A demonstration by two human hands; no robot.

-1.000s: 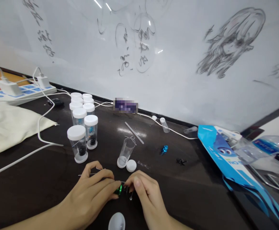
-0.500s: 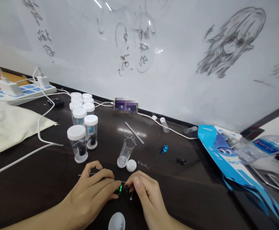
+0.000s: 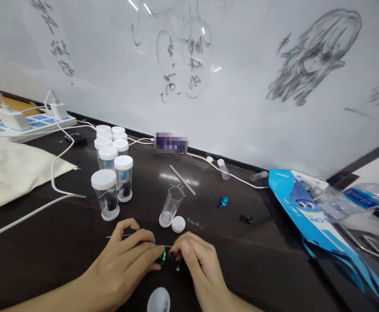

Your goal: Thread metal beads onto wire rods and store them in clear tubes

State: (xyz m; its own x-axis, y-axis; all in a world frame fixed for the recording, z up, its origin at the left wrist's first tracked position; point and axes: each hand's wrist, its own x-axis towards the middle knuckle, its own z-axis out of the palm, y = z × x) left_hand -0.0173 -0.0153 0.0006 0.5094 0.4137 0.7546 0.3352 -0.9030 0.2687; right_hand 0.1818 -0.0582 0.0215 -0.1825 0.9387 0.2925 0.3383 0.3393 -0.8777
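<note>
My left hand (image 3: 124, 264) is closed around a small shiny green part (image 3: 164, 258), mostly hidden by its fingers. Facing it, my right hand (image 3: 202, 264) pinches a small black part (image 3: 171, 256). A thin wire with a tiny looped end (image 3: 178, 268) hangs beside the right fingertips, and another thin wire (image 3: 118, 236) sticks out past the left index finger. Whether the green and black parts touch, I cannot tell. Just beyond the hands, an uncapped clear tube (image 3: 173, 203) leans beside a round white cap (image 3: 178, 224). Nearer me lies a white oval piece (image 3: 158, 300).
Several white-capped clear jars (image 3: 104, 180) stand at the left, near a cream pouch (image 3: 17, 173) and white cables. Blue metal pieces (image 3: 223, 202), black bits (image 3: 246, 219) and a clear stick (image 3: 182, 180) lie beyond. A blue bag (image 3: 306, 208) is at the right; a whiteboard (image 3: 235, 108) rises behind.
</note>
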